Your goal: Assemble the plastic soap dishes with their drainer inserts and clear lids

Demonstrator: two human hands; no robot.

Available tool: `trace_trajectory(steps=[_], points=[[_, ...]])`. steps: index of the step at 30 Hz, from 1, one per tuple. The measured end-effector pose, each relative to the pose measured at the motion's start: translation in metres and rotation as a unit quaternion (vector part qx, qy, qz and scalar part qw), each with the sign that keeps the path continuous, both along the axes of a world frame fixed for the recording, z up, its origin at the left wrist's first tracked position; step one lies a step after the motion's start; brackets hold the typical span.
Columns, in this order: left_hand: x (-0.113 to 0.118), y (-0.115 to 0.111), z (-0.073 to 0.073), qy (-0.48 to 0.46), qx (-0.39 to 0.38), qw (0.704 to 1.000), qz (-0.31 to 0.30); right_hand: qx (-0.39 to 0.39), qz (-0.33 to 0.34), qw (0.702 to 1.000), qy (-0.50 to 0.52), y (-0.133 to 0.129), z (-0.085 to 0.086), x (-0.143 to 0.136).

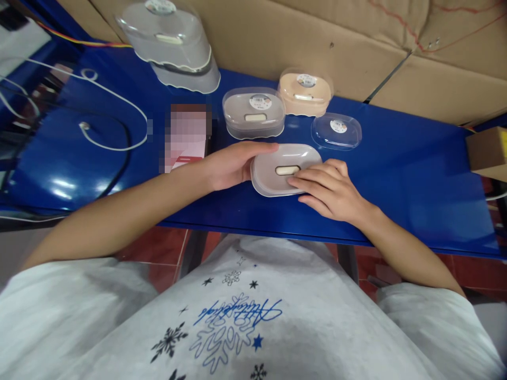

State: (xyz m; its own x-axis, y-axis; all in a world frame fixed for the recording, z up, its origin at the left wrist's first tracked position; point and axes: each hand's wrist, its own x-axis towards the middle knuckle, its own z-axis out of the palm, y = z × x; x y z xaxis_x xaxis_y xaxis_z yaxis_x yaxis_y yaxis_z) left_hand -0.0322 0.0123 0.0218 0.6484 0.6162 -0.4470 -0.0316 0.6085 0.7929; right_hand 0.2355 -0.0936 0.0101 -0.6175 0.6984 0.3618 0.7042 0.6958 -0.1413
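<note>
The left hand [233,166] clasps one end of the box [267,179], apparently steadying it, while the right hand's [330,190] fingers curve beside the pale latch [285,170], any pinch unclear.

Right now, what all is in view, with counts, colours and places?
Oval piece: one, grey, cream inset, between hands
Lidded box: one, grey, just beyond
Peach box: one, peach, clear-lidded, back
Clear lid: one, transparent, right of centre
Stacked boxes: apparently two, grey, back left
Pixelated item: one, pinkish, left
Cables: several, white, black, red-yellow, left
Cardboard: count unclear, brown, back
Small box: one, brown, far right
Table: one, blue, beneath
Floor: one, red, below
Shirt: one, white, worn
Left hand: one, bare, gripping piece
Right hand: one, bare, fingers on piece
</note>
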Motion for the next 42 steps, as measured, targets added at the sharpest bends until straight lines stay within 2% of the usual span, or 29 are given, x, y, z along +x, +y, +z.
trace_trajectory(steps=[2,4,6,8,12,20,24,29,32,36,38,42], points=[[0.000,0.001,0.001,0.014,0.005,1.000,0.017,0.004,-0.024,0.998,0.052,0.007,0.001,0.007],[-0.001,0.002,0.002,0.024,0.010,0.999,0.023,0.012,-0.096,0.991,0.089,0.019,-0.001,0.018],[-0.001,0.002,0.003,0.029,0.009,0.999,0.022,0.000,-0.186,0.979,0.082,0.032,-0.007,0.033],[0.000,0.001,0.003,0.029,0.003,0.999,0.024,-0.014,-0.243,0.968,0.057,0.043,-0.016,0.047],[0.001,0.000,0.002,0.039,-0.029,0.999,0.022,-0.029,-0.266,0.963,0.020,0.052,-0.027,0.058],[0.003,0.002,0.001,0.066,-0.030,0.997,-0.013,-0.040,-0.204,0.978,-0.008,0.043,-0.018,0.049],[0.003,0.002,0.003,0.077,-0.023,0.997,-0.008,-0.055,-0.196,0.978,0.047,0.046,-0.019,0.051],[0.004,0.004,-0.001,0.074,-0.027,0.997,-0.007,-0.023,-0.171,0.978,0.114,0.034,-0.002,0.041],[0.004,0.004,-0.004,0.050,-0.023,0.998,0.014,-0.012,-0.102,0.985,0.140,0.020,0.004,0.031],[0.005,0.003,-0.006,0.040,-0.022,0.999,0.009,-0.022,0.013,0.992,0.127,0.008,0.000,0.016],[0.005,0.002,-0.005,0.043,-0.024,0.999,0.004,-0.043,0.031,0.993,0.108,0.004,-0.003,0.009],[0.005,-0.002,-0.001,0.028,-0.011,0.999,-0.009,-0.084,0.020,0.993,0.086,0.001,-0.004,0.005]])
